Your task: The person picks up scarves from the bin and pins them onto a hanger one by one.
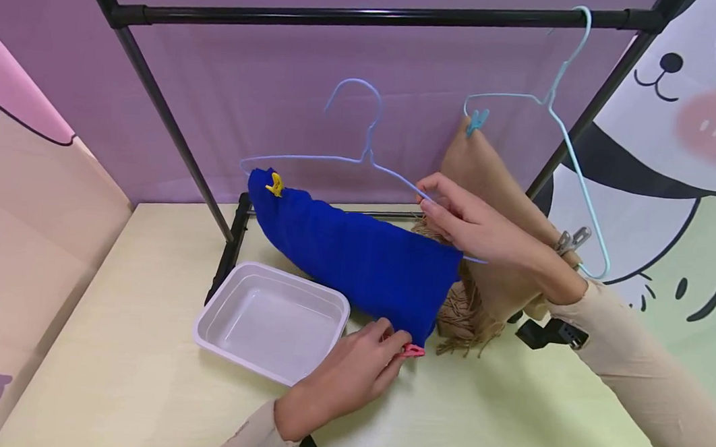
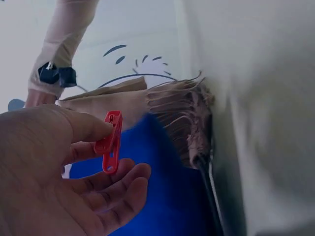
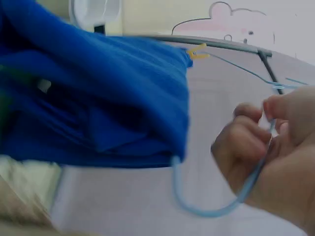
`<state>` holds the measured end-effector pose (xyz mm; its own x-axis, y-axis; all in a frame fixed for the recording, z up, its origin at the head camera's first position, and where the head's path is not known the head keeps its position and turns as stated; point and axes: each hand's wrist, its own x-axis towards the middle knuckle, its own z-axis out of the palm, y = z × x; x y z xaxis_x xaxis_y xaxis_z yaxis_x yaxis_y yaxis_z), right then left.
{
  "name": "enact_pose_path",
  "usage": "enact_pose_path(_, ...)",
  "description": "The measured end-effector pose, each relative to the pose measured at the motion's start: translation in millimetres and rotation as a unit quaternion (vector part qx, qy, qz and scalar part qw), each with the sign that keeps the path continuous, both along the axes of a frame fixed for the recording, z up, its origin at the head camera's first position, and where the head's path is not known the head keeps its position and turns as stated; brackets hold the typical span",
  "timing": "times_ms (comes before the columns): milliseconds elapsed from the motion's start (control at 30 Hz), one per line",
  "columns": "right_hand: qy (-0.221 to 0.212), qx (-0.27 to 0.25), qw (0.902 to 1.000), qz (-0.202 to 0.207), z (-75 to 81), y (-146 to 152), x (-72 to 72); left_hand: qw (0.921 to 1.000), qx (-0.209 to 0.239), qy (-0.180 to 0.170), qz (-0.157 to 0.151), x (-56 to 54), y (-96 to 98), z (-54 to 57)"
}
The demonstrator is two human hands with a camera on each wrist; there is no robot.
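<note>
My right hand pinches the sloping arm of a blue wire hanger, whose hook points up below the rail. A blue cloth hangs from that hanger, fixed at its left end by a yellow clothespin. In the right wrist view the hanger's curved end comes out of the cloth below my fingers. My left hand is at the cloth's lower right corner and pinches a red clothespin between thumb and forefinger. Whether that clothespin bites the cloth I cannot tell.
A black rack's top rail crosses the back. From its right end hangs a light-blue hanger bearing a fringed tan cloth, with a blue clothespin and a metallic clip. A white plastic basin stands left of my left hand.
</note>
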<state>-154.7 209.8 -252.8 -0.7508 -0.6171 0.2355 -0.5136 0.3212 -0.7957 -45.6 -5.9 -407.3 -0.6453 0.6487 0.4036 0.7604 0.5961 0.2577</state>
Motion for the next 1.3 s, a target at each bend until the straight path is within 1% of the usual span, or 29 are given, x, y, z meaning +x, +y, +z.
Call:
enact_pose_path(67,0.05,0.037,0.9972,-0.042,3.8,-4,4.6,0.9999,0.009,0.009,0.004,-0.6,-2.2,4.4)
enact_pose_path(100,0.064,0.045,0.9949,-0.064,5.7,-6,6.7,0.9998,0.013,0.009,0.006,-1.0,-2.9,6.5)
enact_pose_path(133,0.065,0.044,0.9937,-0.081,7.2,-8,8.3,0.9997,0.017,0.011,0.009,-1.4,-3.6,8.3)
enact_pose_path(167,0.054,0.031,0.9945,-0.085,7.8,-9,8.9,0.9997,0.019,0.01,0.012,-1.9,-4.3,10.3)
enact_pose_path(200,0.03,0.013,0.9962,-0.081,8.1,-9,9.2,0.9997,0.021,0.005,0.014,-2.2,-5.1,12.2)
enact_pose_path(267,-0.012,-0.003,0.9982,-0.059,9.3,-7,9.7,0.9994,0.028,-0.009,0.017,-3.2,-7.1,15.4)
enact_pose_path(333,-0.05,-0.003,0.9987,-0.007,10.7,-2,9.1,0.999,0.032,-0.023,0.022,-4.6,-9.9,17.8)
enact_pose_path(367,-0.061,0.004,0.9979,0.023,11.6,1,8.8,0.9986,0.034,-0.032,0.025,-5.3,-11.4,18.7)
enact_pose_path(433,-0.063,0.02,0.9956,0.066,13.6,5,8.9,0.9978,0.041,-0.043,0.03,-7.1,-14.4,19.7)
enact_pose_path(500,-0.051,0.027,0.9953,0.079,13.0,8,9.3,0.9973,0.045,-0.045,0.035,-8.4,-17.0,20.1)
enact_pose_path(533,-0.041,0.027,0.9964,0.069,11.7,8,10.2,0.9971,0.049,-0.047,0.036,-8.9,-18.2,20.4)
enact_pose_path(567,-0.022,0.028,0.9979,0.053,9.8,9,11.4,0.9969,0.053,-0.046,0.036,-9.4,-19.2,20.6)
enact_pose_path(633,0.041,0.041,0.9982,0.013,5.3,8,14.4,0.9965,0.062,-0.044,0.033,-10.5,-21.0,21.8)
enact_pose_path(700,0.11,0.069,0.9911,-0.032,0.5,7,18.6,0.996,0.076,-0.04,0.026,-11.9,-22.4,23.1)
enact_pose_path(767,0.173,0.084,0.9788,-0.071,-3.3,7,22.1,0.9951,0.091,-0.034,0.02,-13.6,-23.6,25.3)
enact_pose_path(800,0.193,0.083,0.9738,-0.087,-5.2,7,23.0,0.9944,0.1,-0.031,0.017,-14.6,-24.2,26.6)
enact_pose_path(833,0.202,0.073,0.9714,-0.101,-7.1,7,23.3,0.9935,0.109,-0.03,0.014,-15.6,-25.1,28.2)
enact_pose_path(900,0.197,0.037,0.9718,-0.125,-11.2,10,23.0,0.9907,0.13,-0.037,0.014,-18.0,-26.2,31.6)
enact_pose_path(967,0.166,-0.011,0.9759,-0.14,-15.7,14,22.0,0.9853,0.161,-0.056,0.012,-20.1,-27.2,35.7)
enact_pose_path(1033,0.127,-0.053,0.9797,-0.145,-19.8,18,21.5,0.9776,0.196,-0.077,0.009,-22.5,-28.1,40.1)
enact_pose_path(1100,0.087,-0.094,0.9816,-0.141,-22.9,21,21.7,0.9683,0.232,-0.092,0.006,-25.8,-28.7,44.6)
enact_pose_path(1167,0.064,-0.123,0.9817,-0.13,-24.2,22,21.2,0.9616,0.258,-0.094,0.004,-29.8,-29.5,50.0)
enact_pose_path(1300,0.048,-0.167,0.9795,-0.102,-26.5,23,17.7,0.9553,0.28,-0.095,0.006,-37.7,-31.1,60.5)
